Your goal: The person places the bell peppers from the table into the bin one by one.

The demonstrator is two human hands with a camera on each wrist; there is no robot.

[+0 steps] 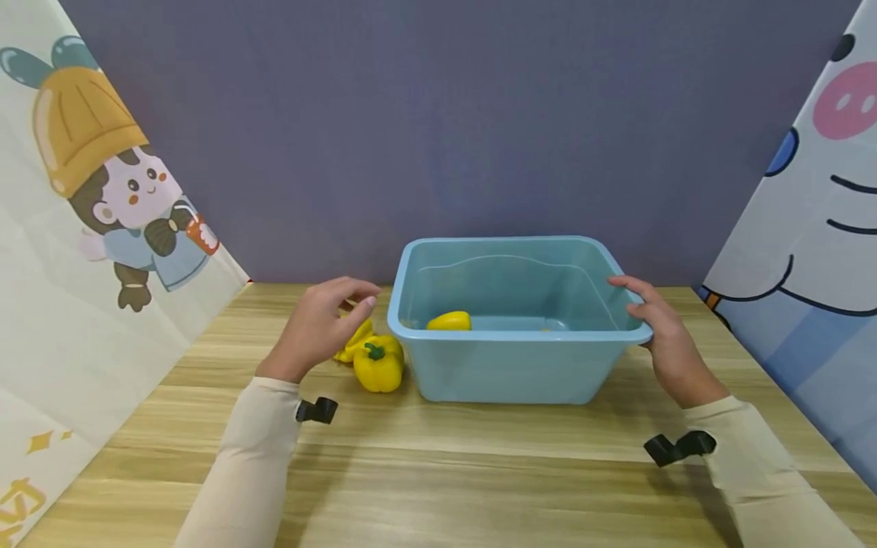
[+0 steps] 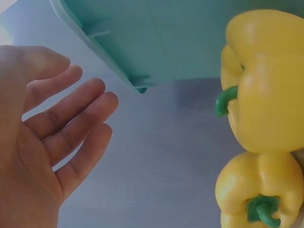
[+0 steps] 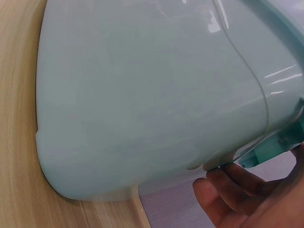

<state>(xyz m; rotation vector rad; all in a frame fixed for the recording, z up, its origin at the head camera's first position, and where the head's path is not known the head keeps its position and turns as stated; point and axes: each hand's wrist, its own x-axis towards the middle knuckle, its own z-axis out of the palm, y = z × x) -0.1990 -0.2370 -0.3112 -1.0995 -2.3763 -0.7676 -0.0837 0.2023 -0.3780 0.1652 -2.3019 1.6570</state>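
A light blue plastic bin (image 1: 507, 369) stands upright on the table. My right hand (image 1: 668, 342) grips its right rim, with fingers (image 3: 237, 190) below the lip in the right wrist view. Left of the bin, my left hand (image 1: 317, 327) hovers over yellow bell peppers, its fingers loosely bent and holding nothing. The nearer bell pepper (image 1: 379, 367) shows a green stem; another yellow pepper (image 1: 358, 335) is partly hidden behind the hand. In the left wrist view, two peppers (image 2: 270, 85) appear apart from the fingers. Inside the bin, a yellow rounded thing (image 1: 449, 321) shows above the front wall.
The wooden table (image 1: 479, 472) extends in front of the bin. A grey-purple panel (image 1: 438, 137) rises behind it. Printed cartoon sheets flank the table, one on the left (image 1: 41, 320) and one on the right (image 1: 822, 289).
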